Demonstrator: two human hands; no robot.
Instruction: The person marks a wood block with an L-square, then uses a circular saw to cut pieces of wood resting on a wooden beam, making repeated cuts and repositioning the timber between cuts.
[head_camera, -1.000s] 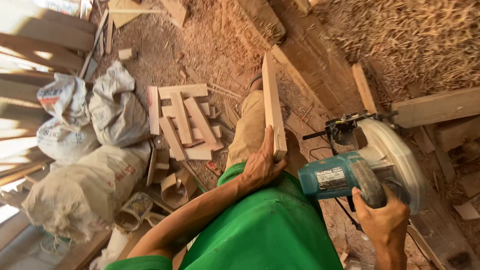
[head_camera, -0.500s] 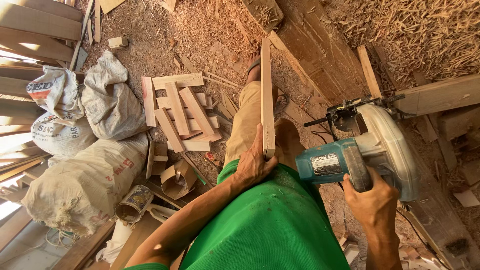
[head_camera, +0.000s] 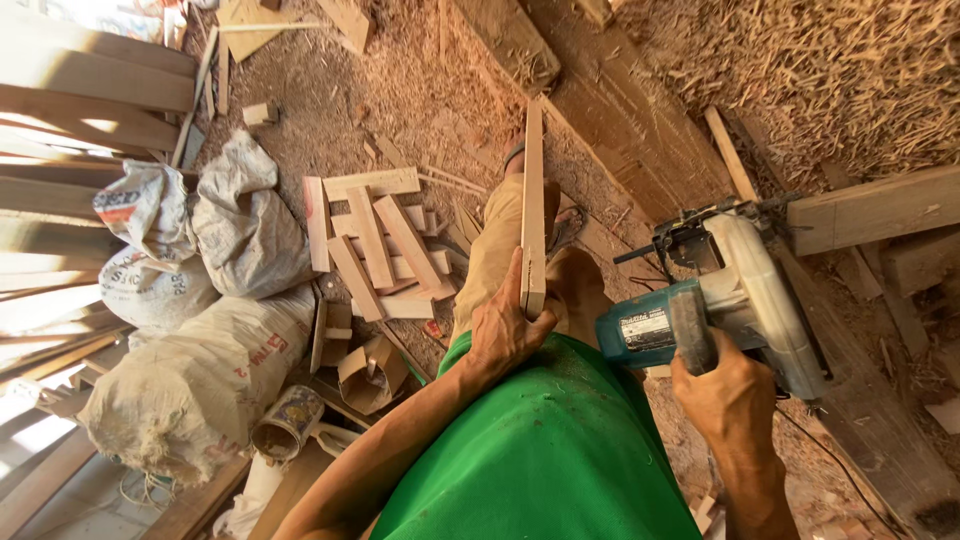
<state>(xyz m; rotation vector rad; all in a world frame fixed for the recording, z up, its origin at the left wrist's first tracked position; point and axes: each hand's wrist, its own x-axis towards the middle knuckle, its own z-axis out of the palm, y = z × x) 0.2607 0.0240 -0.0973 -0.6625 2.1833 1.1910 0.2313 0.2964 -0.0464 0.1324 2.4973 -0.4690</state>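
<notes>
A long narrow wooden board (head_camera: 533, 200) is held on edge over the lap, its near end gripped by the left hand (head_camera: 505, 325), fingers wrapped around it. A teal circular saw (head_camera: 715, 300) is held just beside it, right hand (head_camera: 725, 395) fingers closed on the handle.

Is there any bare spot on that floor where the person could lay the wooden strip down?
Bare sawdust floor shows between the sacks and the long beam. It is crowded nearer in: the offcut pile lies beside the left hand holding the strip, and the right hand holds the saw.
</notes>
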